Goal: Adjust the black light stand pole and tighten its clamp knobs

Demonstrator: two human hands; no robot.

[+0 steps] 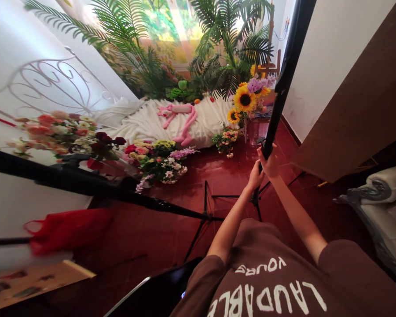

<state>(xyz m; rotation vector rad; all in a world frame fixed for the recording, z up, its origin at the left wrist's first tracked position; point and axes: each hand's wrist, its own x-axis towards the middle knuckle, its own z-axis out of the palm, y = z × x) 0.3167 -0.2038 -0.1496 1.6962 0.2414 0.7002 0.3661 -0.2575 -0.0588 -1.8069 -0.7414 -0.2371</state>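
Note:
A black light stand [279,94] rises in front of me to the right, its legs spread on the red floor. My right hand [269,164] is closed around its pole, close to a clamp knob. Just below and to the left, my left hand [256,177] wraps the lower part of the same pole. The stand leans slightly, and its top runs out of view. Fingers on the far side of the pole are partly hidden.
Another black stand [119,196] crosses the left side. Flower bunches [165,163] and sunflowers [244,99] edge a white draped cloth [145,119] bearing a pink plush toy [181,114]. A carved sofa [383,193] stands right; a red bag [66,229] hangs left.

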